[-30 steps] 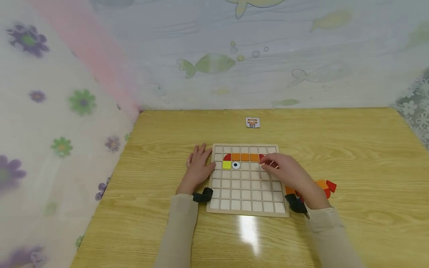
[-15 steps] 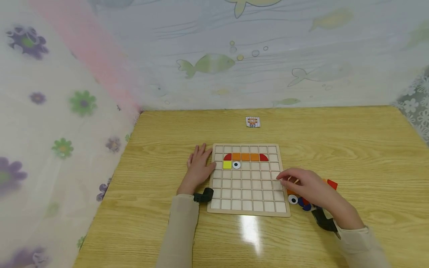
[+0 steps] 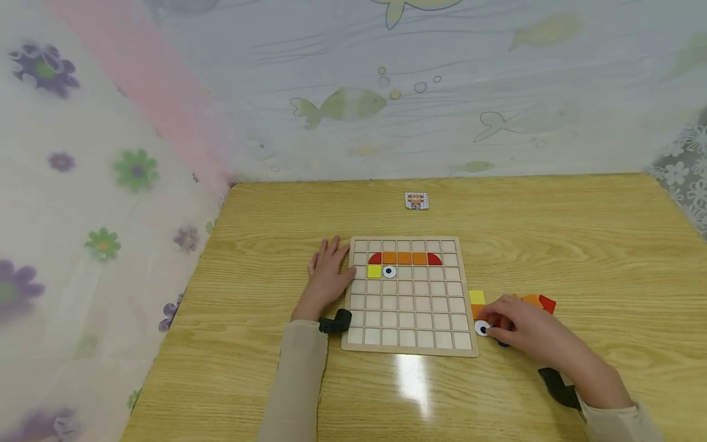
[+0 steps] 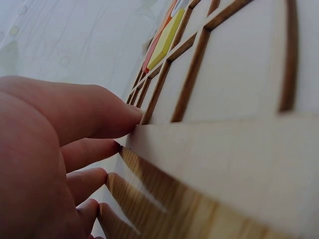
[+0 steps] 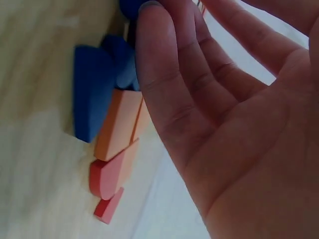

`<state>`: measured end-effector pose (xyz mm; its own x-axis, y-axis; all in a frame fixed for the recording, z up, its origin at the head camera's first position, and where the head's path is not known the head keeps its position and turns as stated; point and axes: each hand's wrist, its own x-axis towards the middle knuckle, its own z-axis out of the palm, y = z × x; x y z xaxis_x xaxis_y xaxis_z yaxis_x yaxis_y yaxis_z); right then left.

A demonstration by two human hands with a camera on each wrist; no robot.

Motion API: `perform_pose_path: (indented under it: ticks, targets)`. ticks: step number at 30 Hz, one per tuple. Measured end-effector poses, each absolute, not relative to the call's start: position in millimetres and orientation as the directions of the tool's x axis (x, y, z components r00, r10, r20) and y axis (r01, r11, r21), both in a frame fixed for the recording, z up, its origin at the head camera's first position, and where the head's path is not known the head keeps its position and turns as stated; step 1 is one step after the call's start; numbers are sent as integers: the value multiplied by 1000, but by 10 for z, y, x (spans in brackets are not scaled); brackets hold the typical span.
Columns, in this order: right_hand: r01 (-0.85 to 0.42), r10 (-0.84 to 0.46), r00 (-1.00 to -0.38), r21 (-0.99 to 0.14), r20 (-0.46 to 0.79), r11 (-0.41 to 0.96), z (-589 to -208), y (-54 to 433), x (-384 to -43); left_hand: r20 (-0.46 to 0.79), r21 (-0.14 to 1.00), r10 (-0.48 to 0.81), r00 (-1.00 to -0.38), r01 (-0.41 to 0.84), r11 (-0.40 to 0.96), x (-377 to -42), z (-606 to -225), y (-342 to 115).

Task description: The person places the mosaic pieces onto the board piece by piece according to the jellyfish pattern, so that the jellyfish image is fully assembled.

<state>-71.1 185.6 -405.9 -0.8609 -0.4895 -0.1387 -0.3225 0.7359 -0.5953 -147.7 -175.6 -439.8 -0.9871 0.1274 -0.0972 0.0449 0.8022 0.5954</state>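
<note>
Fingers spread, my left hand (image 3: pixel 326 279) lies along the left edge of the gridded wooden board (image 3: pixel 409 352), its thumb on the frame. Tiles on the board form a row of red quarter-rounds and orange squares (image 3: pixel 404 258). Below that row sit a yellow square (image 3: pixel 374 271) and a round eye tile (image 3: pixel 389 271). My right hand (image 3: pixel 527 328) reaches over the loose tiles right of the board. Its thumb and index fingertips are at the rim of a second eye tile (image 3: pixel 481 328). In the right wrist view, the fingers look long and only slightly bent.
Beside my right hand lie another yellow square (image 3: pixel 477 297), an orange tile (image 3: pixel 531 301) and a red tile (image 3: pixel 547 304). Blue pieces (image 5: pixel 89 94) show in the right wrist view. A small patterned card (image 3: pixel 417 201) lies near the wall.
My right hand has moved from the red quarter-round at the row's right end, down and right to the loose tiles. That red tile lies uncovered. My left hand has stayed put.
</note>
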Motion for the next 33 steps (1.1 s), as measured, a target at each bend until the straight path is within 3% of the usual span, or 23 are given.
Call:
perform_pose_path:
  ticks: [11, 24, 33]
  targets:
    - [-366, -463, -881, -476, -100, 800, -4122, 1764, -661, -101, 590, 132, -986, 47, 806, -1479, -4408, -1754]
    - [-262, -446, -875, -590, -189, 764, -4104, 1740, -721, -109, 590, 130, -985, 41, 806, -1480, -4386, -1755]
    - [-325, -466, -882, -629, -67, 706, -4043, 1682, -856, -111, 594, 133, -985, 42, 804, -1481, -4390, -1759]
